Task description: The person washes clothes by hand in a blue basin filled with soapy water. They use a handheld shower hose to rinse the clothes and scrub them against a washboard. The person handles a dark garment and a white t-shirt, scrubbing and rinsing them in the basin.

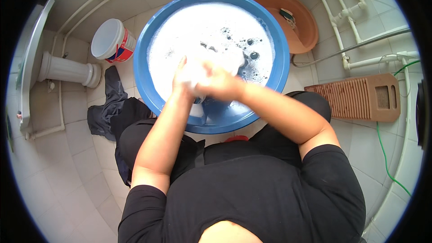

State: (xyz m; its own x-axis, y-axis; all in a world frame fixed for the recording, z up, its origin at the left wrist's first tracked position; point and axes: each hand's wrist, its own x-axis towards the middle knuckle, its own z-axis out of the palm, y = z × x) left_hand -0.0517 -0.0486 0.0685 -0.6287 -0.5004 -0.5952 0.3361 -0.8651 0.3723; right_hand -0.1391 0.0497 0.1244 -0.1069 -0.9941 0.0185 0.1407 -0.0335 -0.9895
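Note:
A large blue basin [143, 63] full of white suds [198, 22] stands on the floor in front of me. Over its near half, my left hand [182, 81] and my right hand [220, 83] are pressed close together. Between them is a wet white cloth [192, 84], bunched up and coated in foam. The right hand is smeared by motion and its fingertips are partly hidden. A white part of the cloth also seems to lie in the suds just beyond the right hand, though foam blurs its edges. Blue water shows below my wrists.
At the left are a white bucket [108, 40], a white pedestal [67, 70] and a dark garment [108, 108] on the floor. A brown basin [308, 31] holding a brush [287, 17] stands behind right. A brown washboard [346, 98] lies at the right, near pipes and a green hose [382, 153].

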